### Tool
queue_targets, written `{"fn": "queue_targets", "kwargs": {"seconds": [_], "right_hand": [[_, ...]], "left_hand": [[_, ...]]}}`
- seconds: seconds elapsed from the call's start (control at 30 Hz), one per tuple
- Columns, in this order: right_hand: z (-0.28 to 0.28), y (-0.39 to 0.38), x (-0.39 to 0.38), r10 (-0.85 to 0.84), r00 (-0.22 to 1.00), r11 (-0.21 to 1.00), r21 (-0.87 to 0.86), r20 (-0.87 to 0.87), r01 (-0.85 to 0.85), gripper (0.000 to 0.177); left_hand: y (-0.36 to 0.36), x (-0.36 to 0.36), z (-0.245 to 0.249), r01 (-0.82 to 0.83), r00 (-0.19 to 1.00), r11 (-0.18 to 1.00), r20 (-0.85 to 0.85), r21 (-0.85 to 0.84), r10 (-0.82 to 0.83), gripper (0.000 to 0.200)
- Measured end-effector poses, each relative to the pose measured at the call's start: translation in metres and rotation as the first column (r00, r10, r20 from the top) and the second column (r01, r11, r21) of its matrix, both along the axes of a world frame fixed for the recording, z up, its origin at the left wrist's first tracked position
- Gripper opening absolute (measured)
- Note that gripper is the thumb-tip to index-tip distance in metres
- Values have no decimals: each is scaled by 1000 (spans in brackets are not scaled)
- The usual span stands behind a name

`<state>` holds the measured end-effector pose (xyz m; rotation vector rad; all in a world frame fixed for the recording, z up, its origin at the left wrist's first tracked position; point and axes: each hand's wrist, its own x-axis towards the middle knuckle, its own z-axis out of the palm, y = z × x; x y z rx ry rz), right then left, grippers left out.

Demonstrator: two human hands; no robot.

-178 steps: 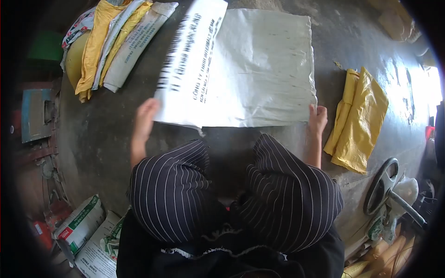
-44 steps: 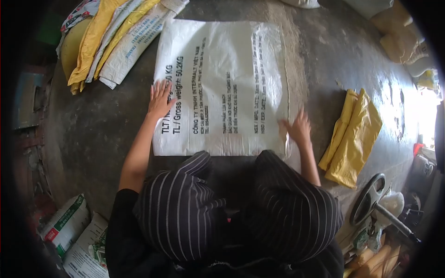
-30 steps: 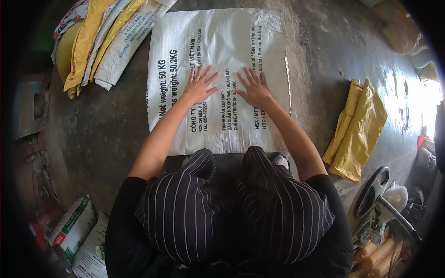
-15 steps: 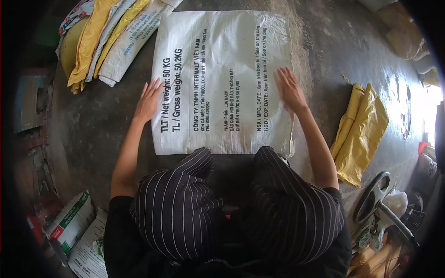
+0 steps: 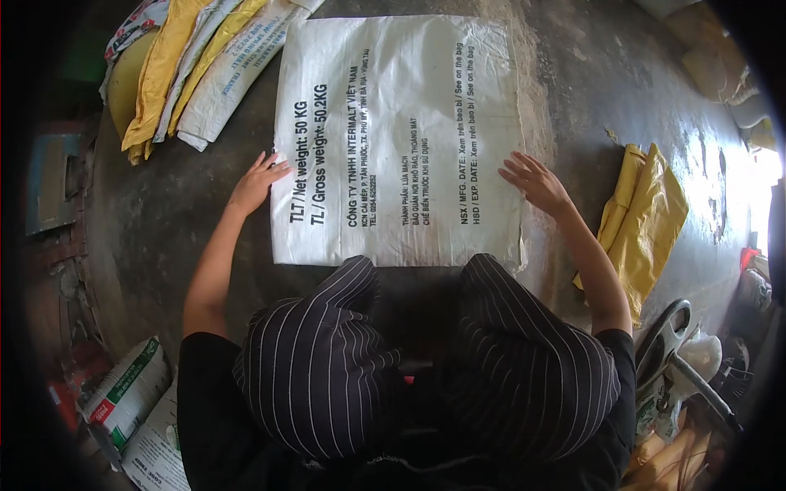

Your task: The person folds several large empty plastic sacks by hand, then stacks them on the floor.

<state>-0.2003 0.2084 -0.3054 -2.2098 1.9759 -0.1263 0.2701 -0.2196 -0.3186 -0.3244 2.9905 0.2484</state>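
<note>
A white woven bag (image 5: 393,147) with black printing lies flat on the dark floor in front of my knees. The fingertips of my left hand (image 5: 260,184) rest at its left edge, fingers spread, holding nothing. Over on the right edge, my right hand (image 5: 536,182) has its fingers apart, the fingertips touching the bag and nothing gripped. The bag's near edge lies right by my striped trouser knees, and its right edge looks slightly creased.
Folded yellow and white bags (image 5: 192,69) lie at the upper left. A folded yellow bag (image 5: 643,221) is on the right. Printed sacks (image 5: 135,393) stand at the lower left. A dark wheel with a handle (image 5: 665,348) is at the lower right.
My right hand has moved nearer to me and a little to the right. My left hand has also come slightly nearer. The bag sits slightly further right in view.
</note>
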Motion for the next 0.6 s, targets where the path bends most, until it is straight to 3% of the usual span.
{"fn": "queue_targets", "kwargs": {"seconds": [0.03,0.07,0.13,0.17,0.2,0.23,0.27,0.3,0.33,0.37,0.4,0.43,0.47,0.53,0.57,0.6], "right_hand": [[-2,-1,-2,1,1000,1000,3,3,-1,74],[-5,-2,-4,31,998,999,-19,-50,-32,67],[-14,-4,-8,54,993,997,-47,-102,-59,61],[-19,-5,-7,-78,995,995,-60,63,81,52],[-24,-5,-5,-204,952,974,-51,227,220,44],[-29,-6,-4,-208,951,973,-53,228,226,44],[-34,-8,-3,-387,810,904,6,440,428,43],[-41,-9,-3,-523,592,798,109,613,592,42],[-56,-4,-12,-524,591,797,107,614,595,42],[-68,2,-23,-546,704,819,114,453,562,43],[-126,11,-39,-406,704,830,-87,583,551,47],[-119,0,-26,-233,721,804,-288,652,520,53],[-100,16,-21,-200,417,769,-122,887,628,58],[-93,20,-17,-160,115,692,28,980,721,54],[-87,28,-17,-152,119,693,20,981,721,54],[-81,42,-21,-230,44,679,127,972,723,55]], "left_hand": [[0,2,-3,-95,993,986,-59,135,104,38],[-1,2,-6,-95,993,986,-56,135,103,38],[-8,2,-15,-296,940,855,-27,426,339,32],[-12,2,-20,-331,904,809,-82,486,420,26],[-13,3,-20,-430,863,742,-8,514,505,24],[-13,3,-21,-487,808,677,-9,552,589,25],[-13,3,-22,-536,746,605,-6,589,666,26],[-16,5,-31,-516,711,590,-73,621,699,30],[-12,1,-24,-514,713,593,-75,620,697,30],[-7,-3,-17,-506,633,494,-85,707,770,31],[-1,-9,-9,-480,544,391,-83,785,835,32],[1,-14,-14,-380,468,356,-154,854,870,34],[3,-15,-14,-380,468,361,-160,852,869,34],[18,-25,-1,-390,273,423,-336,818,901,35],[33,-29,8,-527,235,531,-487,663,841,36],[48,-30,17,-526,230,534,-495,662,838,36]]}}
